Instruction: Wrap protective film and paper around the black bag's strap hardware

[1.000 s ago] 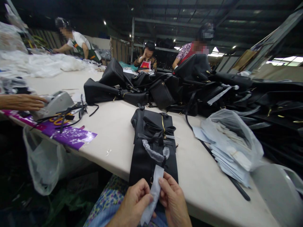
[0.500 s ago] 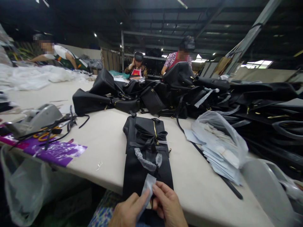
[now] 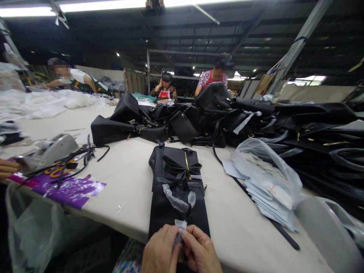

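A black leather-like bag (image 3: 162, 210) lies lengthwise at the table's front edge, with gold zips and a bundle of folded straps on top. Clear plastic film wraps its handle (image 3: 174, 201). At the bag's near end, my left hand (image 3: 160, 248) pinches a pale blue-grey strip (image 3: 181, 224), possibly paper. My right hand (image 3: 201, 248) grips the same strip from the other side, fingertips nearly touching those of the left. Only the strip's upper end shows; the rest, and whatever lies beneath it, is hidden by my fingers.
Black bags (image 3: 184, 123) are heaped across the back. Pale blue sheets (image 3: 264, 201) and a clear plastic bag (image 3: 290, 178) lie right, beside a grey tape dispenser (image 3: 321, 223). Left are another dispenser (image 3: 61, 149), orange-handled scissors (image 3: 61, 170) and another person's hand (image 3: 8, 168). Several people work beyond.
My left hand has come up and closed in on the strip, so less of it shows. Another person's hand has appeared at the left edge. The whole view has shifted slightly downward.
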`<move>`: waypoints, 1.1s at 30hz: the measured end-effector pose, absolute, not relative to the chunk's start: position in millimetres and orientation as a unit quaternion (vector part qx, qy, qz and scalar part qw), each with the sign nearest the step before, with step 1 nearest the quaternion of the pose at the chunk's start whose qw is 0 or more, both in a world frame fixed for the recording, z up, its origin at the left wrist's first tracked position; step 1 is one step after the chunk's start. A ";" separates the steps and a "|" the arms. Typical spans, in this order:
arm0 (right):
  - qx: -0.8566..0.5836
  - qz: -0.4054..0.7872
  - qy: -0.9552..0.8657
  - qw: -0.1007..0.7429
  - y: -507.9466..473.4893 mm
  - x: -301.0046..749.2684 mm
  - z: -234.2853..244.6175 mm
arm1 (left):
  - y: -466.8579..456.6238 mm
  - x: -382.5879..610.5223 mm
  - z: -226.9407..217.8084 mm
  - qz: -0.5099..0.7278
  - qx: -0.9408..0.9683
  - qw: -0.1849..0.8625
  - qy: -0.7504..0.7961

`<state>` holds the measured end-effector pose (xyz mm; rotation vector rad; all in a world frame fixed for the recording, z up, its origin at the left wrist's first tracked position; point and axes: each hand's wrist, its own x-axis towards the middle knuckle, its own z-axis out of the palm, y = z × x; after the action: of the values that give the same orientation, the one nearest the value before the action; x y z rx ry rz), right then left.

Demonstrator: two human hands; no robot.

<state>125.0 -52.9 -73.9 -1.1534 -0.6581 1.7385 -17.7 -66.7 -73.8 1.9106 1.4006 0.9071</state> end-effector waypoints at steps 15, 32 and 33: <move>-0.500 0.644 -0.340 0.467 -49.4 127.8 -51.5 | -59.3 -8.8 -45.5 0.393 0.465 0.641 0.467; -0.467 0.663 -0.276 0.516 -46.0 138.0 -48.7 | -81.0 -61.7 -44.9 0.297 0.404 0.657 0.562; -0.468 0.662 -0.275 0.516 -46.2 137.7 -47.9 | -80.8 -64.0 -39.2 0.307 0.469 0.584 0.586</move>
<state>137.7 -46.2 -47.9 -1.1250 -0.6605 1.5901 -64.0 -80.8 -39.2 1.0951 1.3685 0.7168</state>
